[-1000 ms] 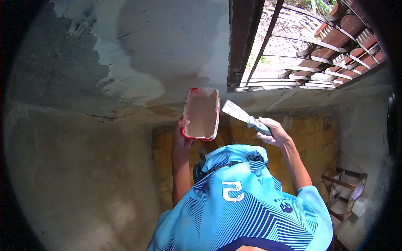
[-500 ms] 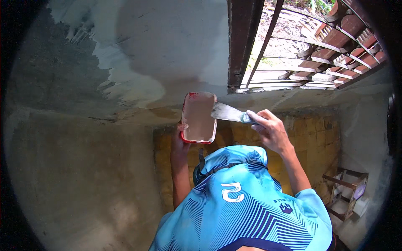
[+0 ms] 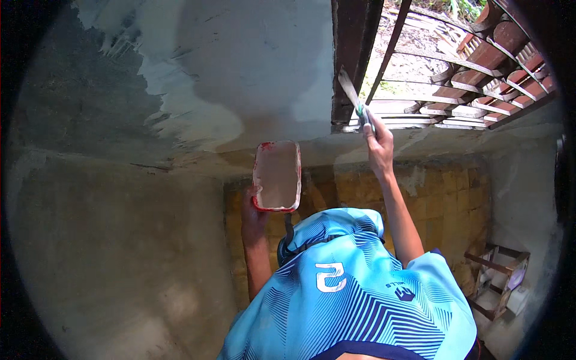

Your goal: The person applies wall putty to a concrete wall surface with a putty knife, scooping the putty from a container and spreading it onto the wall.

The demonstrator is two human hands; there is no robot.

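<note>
My left hand (image 3: 254, 210), partly hidden behind a red-rimmed rectangular tub (image 3: 277, 175) of pale, smooth compound, grips it at the lower left. Higher and to the right, my right hand (image 3: 378, 138) is closed on the handle of a putty knife (image 3: 350, 89). The blade points up and left, its tip at the edge of the dark window frame (image 3: 354, 36), beside the patchily coated wall (image 3: 258, 66); whether it touches cannot tell.
A barred window (image 3: 456, 66) opens onto leaves and bright ground at the upper right. Below are a yellow tiled floor (image 3: 450, 204) and, in the right corner, a small wooden stand (image 3: 489, 258) beside a white container (image 3: 517, 300). A grey surface (image 3: 120, 252) spans the lower left.
My right hand has carried the putty knife from beside and over the tub up to the window frame, tilting the blade upward. My left hand and tub have moved slightly down and left.
</note>
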